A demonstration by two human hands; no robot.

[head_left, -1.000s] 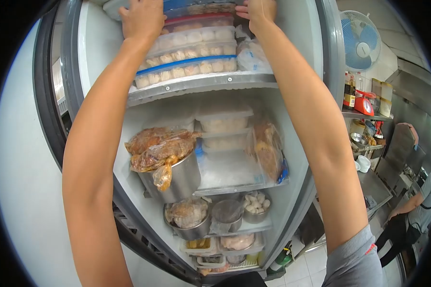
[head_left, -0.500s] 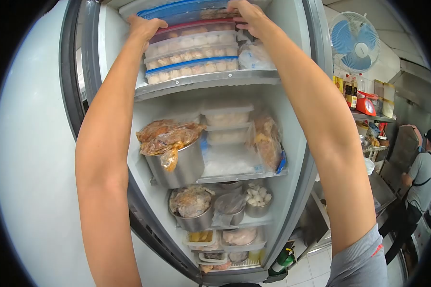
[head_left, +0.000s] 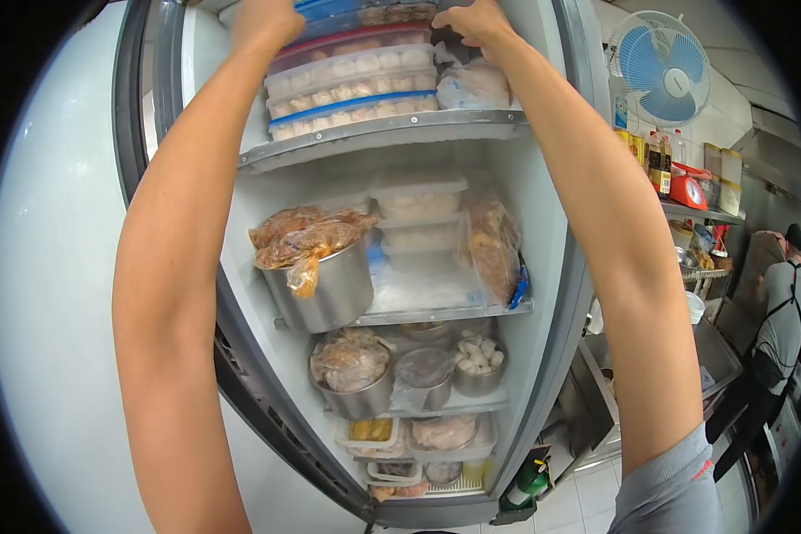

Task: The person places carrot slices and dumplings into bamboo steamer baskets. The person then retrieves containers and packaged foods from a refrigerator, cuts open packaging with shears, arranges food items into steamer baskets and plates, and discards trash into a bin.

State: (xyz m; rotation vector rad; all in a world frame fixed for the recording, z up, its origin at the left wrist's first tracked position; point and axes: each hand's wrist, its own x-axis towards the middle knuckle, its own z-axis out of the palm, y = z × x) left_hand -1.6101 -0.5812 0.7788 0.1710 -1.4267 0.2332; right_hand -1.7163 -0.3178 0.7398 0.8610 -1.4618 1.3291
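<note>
My left hand [head_left: 269, 21] is at the left end of a blue-lidded plastic container [head_left: 322, 12] on top of a stack in the open fridge. Its fingers are mostly hidden or cut off by the top edge. At the container's right end is my right hand [head_left: 473, 21], index finger stretched towards the box and fingers apart; whether it touches is hard to tell. Below lie a red-lidded container [head_left: 356, 46] and clear boxes of pale round pieces [head_left: 351, 84], one with a blue lid [head_left: 354, 105]. A plastic bag [head_left: 473, 86] sits beside the stack.
Lower shelves hold a steel pot [head_left: 325, 289] topped with bagged food, white-lidded boxes [head_left: 418, 196], a bag of meat [head_left: 492, 249] and smaller pots [head_left: 479, 367]. The fridge door [head_left: 53, 267] stands at left. A fan [head_left: 663, 71], a red scale [head_left: 688, 189] and another person [head_left: 779, 311] are at right.
The view has shifted, so the shelves sit slightly higher. My left hand has moved up, its thumb no longer visible on the lid. My right hand has shifted slightly right, away from the container's top.
</note>
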